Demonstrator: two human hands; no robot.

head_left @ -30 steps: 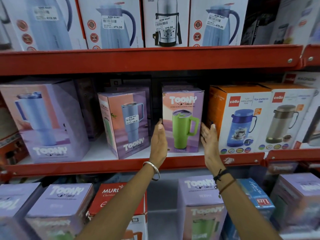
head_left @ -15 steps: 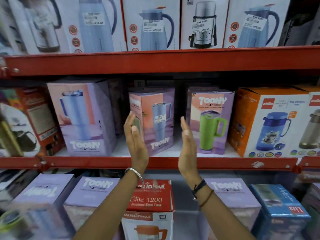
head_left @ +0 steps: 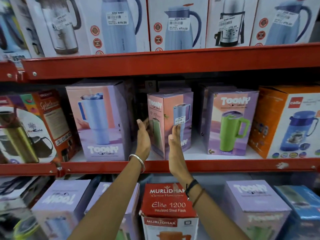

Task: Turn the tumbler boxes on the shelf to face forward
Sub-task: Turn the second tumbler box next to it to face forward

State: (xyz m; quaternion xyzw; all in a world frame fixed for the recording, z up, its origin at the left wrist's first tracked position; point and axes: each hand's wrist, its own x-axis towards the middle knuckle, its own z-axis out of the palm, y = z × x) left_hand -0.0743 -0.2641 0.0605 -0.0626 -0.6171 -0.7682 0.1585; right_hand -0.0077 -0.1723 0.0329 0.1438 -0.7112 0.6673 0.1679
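Note:
Three Toony tumbler boxes stand on the middle red shelf. The middle box, with a blue tumbler and a price sticker, is turned at an angle so one corner points at me. My left hand lies flat against its left side face, fingers straight. Flat and open, my right hand is in front of its right face; whether it touches is unclear. The green-tumbler box to the right faces forward. The large blue-tumbler box on the left stands slightly turned.
An orange Cello flask box stands right of the tumbler boxes, and a Splash flask box at the left. Jug boxes fill the upper shelf. Below are more Toony boxes and a red Murlidhar flask box.
Both hands left the green-tumbler box and moved left to the angled middle box, closing in on its two sides. The view has shifted left with them.

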